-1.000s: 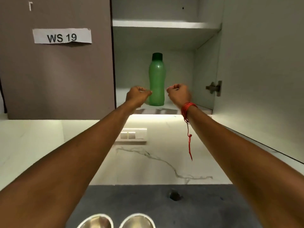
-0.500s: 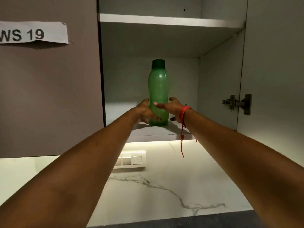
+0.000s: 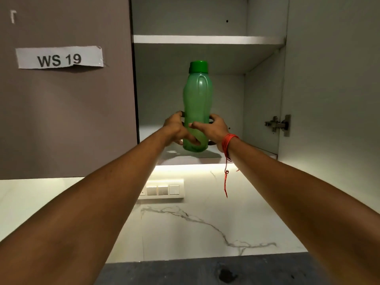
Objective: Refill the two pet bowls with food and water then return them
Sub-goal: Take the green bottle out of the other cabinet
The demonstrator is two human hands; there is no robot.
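Note:
A green plastic water bottle [image 3: 197, 99] with a darker green cap stands upright at the front of the lower shelf of an open wall cupboard [image 3: 205, 159]. My left hand [image 3: 176, 130] grips its lower part from the left. My right hand [image 3: 213, 129], with a red thread on the wrist, wraps it from the right, fingers across the front. The bottle's base sits at or just above the shelf; I cannot tell which. The two pet bowls are out of view.
The cupboard's open door [image 3: 333, 89] stands to the right, hinge showing. A closed door labelled WS 19 [image 3: 59, 57] is on the left. A switch plate [image 3: 162, 190] sits on the marble backsplash. The dark counter [image 3: 185, 270] runs below.
Both hands went from closed fists in front of the bottle to gripping its lower part. The bottle has come forward toward the shelf's front edge. The bowls dropped out of view.

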